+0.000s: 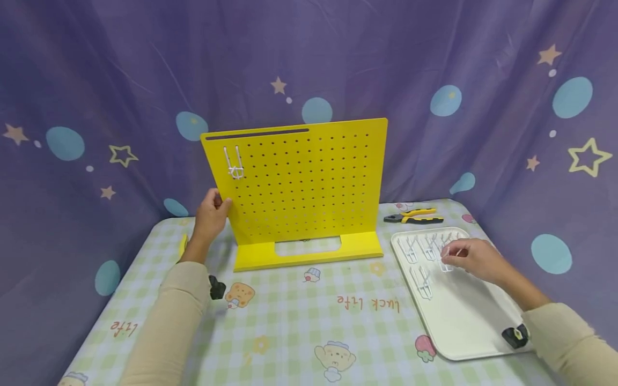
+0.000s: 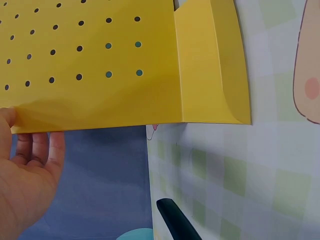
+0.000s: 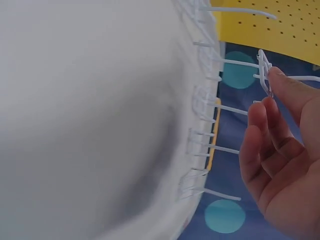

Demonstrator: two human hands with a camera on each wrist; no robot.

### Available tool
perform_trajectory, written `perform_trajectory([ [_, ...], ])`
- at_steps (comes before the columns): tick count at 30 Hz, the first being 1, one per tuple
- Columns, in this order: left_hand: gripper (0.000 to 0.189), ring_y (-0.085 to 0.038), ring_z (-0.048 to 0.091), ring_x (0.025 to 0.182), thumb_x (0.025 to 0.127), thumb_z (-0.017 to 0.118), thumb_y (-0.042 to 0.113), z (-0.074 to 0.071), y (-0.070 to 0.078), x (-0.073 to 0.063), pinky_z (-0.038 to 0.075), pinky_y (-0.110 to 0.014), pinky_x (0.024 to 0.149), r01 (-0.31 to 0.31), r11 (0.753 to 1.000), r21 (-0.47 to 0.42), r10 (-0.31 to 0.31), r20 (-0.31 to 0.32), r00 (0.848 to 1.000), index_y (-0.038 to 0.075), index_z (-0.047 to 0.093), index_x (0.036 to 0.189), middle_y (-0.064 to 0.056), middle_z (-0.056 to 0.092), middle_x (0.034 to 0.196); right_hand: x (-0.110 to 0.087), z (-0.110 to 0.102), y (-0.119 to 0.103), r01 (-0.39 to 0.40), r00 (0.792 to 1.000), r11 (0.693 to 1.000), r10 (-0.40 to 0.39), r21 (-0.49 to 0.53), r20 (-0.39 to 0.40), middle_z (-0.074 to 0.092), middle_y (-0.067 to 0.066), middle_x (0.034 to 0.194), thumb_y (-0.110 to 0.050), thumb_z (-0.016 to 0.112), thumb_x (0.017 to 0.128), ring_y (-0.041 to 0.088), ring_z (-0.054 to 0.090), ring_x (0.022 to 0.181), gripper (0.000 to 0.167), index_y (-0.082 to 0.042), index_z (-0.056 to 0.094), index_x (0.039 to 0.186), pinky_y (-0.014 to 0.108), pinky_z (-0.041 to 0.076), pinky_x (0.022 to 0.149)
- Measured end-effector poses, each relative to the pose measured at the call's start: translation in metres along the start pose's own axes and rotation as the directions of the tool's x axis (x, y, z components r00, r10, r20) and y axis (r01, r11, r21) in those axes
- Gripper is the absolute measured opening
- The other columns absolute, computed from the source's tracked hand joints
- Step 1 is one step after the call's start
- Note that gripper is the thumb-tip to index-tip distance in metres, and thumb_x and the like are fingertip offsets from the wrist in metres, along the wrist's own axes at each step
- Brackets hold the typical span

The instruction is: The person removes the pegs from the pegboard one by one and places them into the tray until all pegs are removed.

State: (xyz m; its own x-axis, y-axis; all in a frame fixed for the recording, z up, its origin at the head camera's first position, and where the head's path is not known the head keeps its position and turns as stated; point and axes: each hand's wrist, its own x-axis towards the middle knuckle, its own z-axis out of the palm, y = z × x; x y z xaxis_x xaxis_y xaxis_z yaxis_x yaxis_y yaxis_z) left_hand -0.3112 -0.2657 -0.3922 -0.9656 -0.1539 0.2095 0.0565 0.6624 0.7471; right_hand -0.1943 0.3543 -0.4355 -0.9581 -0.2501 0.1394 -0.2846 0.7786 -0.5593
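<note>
A yellow pegboard (image 1: pixel 299 187) stands upright on its folded base at the middle of the table. My left hand (image 1: pixel 210 217) grips its left edge, with the thumb on the front face and the fingers (image 2: pixel 56 150) behind. One white double-prong wire hook (image 1: pixel 235 171) is on the board near its upper left corner. Over the white tray (image 1: pixel 468 321) at the right, my right hand (image 1: pixel 475 257) pinches another white wire hook (image 3: pixel 264 75) between thumb and fingertips. Several more wire hooks (image 1: pixel 424 284) lie in the tray's far and left parts.
Pliers with yellow and black handles (image 1: pixel 415 216) lie behind the tray. A yellow item (image 1: pixel 183 245), mostly hidden by my left arm, is at the left; a dark handle end (image 2: pixel 177 220) shows in the left wrist view. A purple curtain (image 1: pixel 309 64) hangs behind the checked tablecloth (image 1: pixel 289 316).
</note>
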Motion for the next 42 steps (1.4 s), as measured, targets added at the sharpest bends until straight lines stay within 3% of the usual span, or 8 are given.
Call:
perform_trajectory([
  [5,0.037,-0.029,0.06,0.095,0.107,0.047,0.034,-0.001,0.0,0.0,0.049,-0.037,0.083,0.002,1.0,-0.002,-0.002,0.012,1.0,0.007,0.047,0.132,-0.015,0.058,0.112,-0.008,0.012,0.01,-0.004,1.0,0.999,0.004,-0.038,0.003,0.064,-0.014,0.073,-0.017,0.08,0.086,-0.003,0.051,0.067,0.012,-0.023,0.072,0.08,0.022,0.044,0.06],
  [17,0.036,-0.029,0.059,0.096,0.107,0.048,0.035,-0.001,0.003,-0.001,0.049,-0.037,0.083,0.025,1.0,-0.007,-0.025,0.018,1.0,0.009,0.047,0.131,-0.013,0.056,0.11,-0.015,0.03,0.025,0.023,0.999,1.0,-0.023,-0.015,0.029,0.066,-0.017,0.075,-0.014,0.08,0.085,-0.004,0.051,0.069,0.018,-0.027,0.07,0.077,0.021,0.044,0.065],
  [37,0.035,-0.029,0.059,0.095,0.107,0.048,0.034,-0.001,0.003,-0.001,0.049,-0.037,0.083,0.027,1.0,-0.007,-0.027,0.01,1.0,0.008,0.047,0.131,-0.014,0.057,0.11,-0.009,0.035,0.031,0.032,0.992,0.999,-0.027,-0.037,0.127,0.062,-0.015,0.072,-0.018,0.081,0.085,-0.004,0.05,0.066,0.01,-0.025,0.073,0.084,0.022,0.043,0.061],
  [42,0.035,-0.029,0.058,0.094,0.107,0.048,0.035,0.0,0.003,-0.001,0.048,-0.037,0.082,0.035,0.999,-0.008,-0.035,0.016,0.999,0.009,0.046,0.13,-0.013,0.055,0.109,-0.005,0.024,0.029,0.032,0.979,0.999,-0.03,-0.004,0.201,0.066,-0.014,0.077,-0.015,0.078,0.086,-0.003,0.051,0.068,0.006,-0.02,0.075,0.09,0.022,0.045,0.059],
])
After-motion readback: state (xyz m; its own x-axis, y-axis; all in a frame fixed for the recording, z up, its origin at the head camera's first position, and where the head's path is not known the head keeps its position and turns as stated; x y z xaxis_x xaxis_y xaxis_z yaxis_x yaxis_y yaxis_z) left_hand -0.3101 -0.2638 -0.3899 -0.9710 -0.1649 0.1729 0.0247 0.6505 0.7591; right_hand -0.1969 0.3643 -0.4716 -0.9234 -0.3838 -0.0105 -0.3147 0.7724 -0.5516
